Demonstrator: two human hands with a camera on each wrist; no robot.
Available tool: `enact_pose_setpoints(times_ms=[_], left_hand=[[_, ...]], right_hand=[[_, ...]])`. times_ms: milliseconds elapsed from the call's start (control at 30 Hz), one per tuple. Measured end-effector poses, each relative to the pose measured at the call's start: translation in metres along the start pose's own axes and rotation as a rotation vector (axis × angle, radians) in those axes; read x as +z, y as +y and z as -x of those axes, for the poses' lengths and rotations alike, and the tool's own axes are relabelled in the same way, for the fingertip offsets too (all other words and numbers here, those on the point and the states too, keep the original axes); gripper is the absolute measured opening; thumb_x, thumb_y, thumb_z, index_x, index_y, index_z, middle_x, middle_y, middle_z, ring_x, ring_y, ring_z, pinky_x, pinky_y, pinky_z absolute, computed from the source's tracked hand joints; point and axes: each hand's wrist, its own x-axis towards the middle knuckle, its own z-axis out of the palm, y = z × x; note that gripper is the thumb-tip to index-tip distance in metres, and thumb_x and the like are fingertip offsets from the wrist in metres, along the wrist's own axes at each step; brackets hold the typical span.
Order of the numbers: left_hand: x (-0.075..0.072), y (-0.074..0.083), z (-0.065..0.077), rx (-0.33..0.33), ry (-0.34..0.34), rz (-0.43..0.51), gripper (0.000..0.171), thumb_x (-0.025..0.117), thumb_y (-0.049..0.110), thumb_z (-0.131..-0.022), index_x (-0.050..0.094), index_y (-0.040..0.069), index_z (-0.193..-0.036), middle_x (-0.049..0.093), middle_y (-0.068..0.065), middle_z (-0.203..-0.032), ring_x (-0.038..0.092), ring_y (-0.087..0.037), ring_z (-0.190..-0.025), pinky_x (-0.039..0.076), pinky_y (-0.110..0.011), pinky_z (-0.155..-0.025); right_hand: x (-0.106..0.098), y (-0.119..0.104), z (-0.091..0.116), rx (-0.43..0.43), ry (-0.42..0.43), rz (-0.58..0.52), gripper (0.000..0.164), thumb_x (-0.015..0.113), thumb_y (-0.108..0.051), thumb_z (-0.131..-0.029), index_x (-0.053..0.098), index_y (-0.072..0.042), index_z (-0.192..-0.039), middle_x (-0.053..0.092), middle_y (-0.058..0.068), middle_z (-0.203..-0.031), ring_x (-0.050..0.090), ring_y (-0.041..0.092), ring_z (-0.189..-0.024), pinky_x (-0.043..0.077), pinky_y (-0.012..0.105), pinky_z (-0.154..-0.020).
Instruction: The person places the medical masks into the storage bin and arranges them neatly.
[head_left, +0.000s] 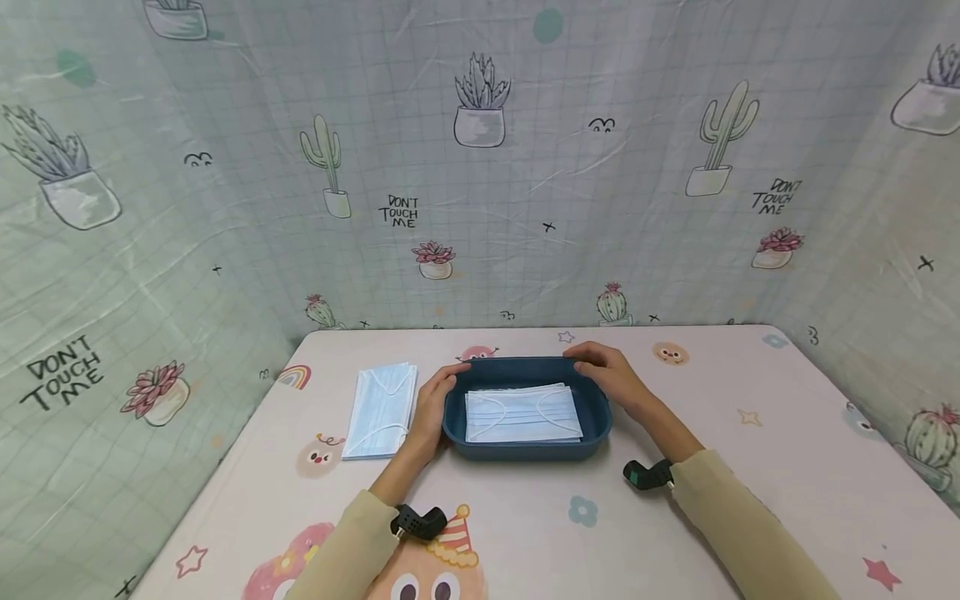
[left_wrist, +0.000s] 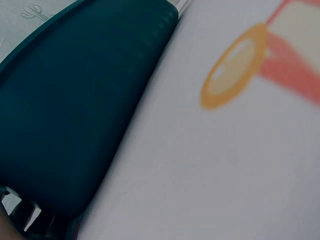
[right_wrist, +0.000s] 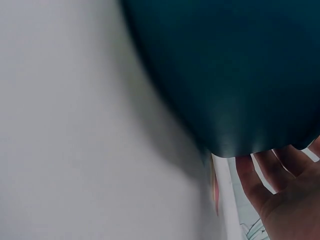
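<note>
A dark blue plastic bin [head_left: 525, 452] stands in the middle of the table, with a stack of light blue face masks [head_left: 521, 417] lying flat in it. My left hand [head_left: 431, 408] holds the bin's left end, fingertips at the far left corner of the rim. At the right end, my right hand [head_left: 611, 377] grips the far right corner; the right wrist view shows its fingers [right_wrist: 250, 180] against the bin's wall [right_wrist: 235, 100]. In the left wrist view the bin's side [left_wrist: 85, 100] hides most of the left hand. Left of that hand lies another stack of face masks [head_left: 381, 408].
The table [head_left: 750, 500] wears a pale cover with cartoon prints. Curtains [head_left: 540, 175] printed with cacti hang behind it and along both sides. Black wrist cameras [head_left: 420, 522] are strapped to both forearms.
</note>
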Motion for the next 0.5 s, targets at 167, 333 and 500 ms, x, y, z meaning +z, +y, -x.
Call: enact_pose_setpoints(times_ms=[167,333,500], left_hand=[[0.0006,0.0015,0.0004,0.003,0.007,0.0,0.038,0.04,0.018,-0.109,0.067,0.01,-0.135,0.06,-0.008,-0.149,0.041,-0.025,-0.151,0.021,-0.049,-0.129],[0.0003,-0.0008,-0.0008,0.012,0.006,0.007,0.038,0.04,0.016,-0.109,0.066,0.008,-0.135,0.06,-0.011,-0.148,0.04,-0.026,-0.152,0.02,-0.05,-0.129],[0.0,0.0006,0.0001,0.004,0.003,0.009,0.038,0.04,0.017,-0.109,0.067,0.01,-0.135,0.06,-0.009,-0.148,0.041,-0.025,-0.151,0.02,-0.049,-0.129]], right_hand=[[0.0018,0.0092,-0.0032,0.005,0.015,-0.006,0.032,0.052,-0.007,-0.106,0.063,-0.001,-0.135,0.062,0.022,-0.141,0.057,0.04,-0.133,0.044,0.058,-0.113],[0.0028,0.0136,-0.0038,0.02,0.029,-0.015,0.033,0.049,-0.008,-0.106,0.063,-0.002,-0.136,0.061,0.022,-0.144,0.056,0.041,-0.134,0.044,0.057,-0.11],[0.003,0.0149,-0.0037,0.044,0.024,-0.041,0.033,0.05,-0.011,-0.106,0.064,-0.005,-0.136,0.06,0.02,-0.145,0.055,0.041,-0.135,0.042,0.058,-0.112]])
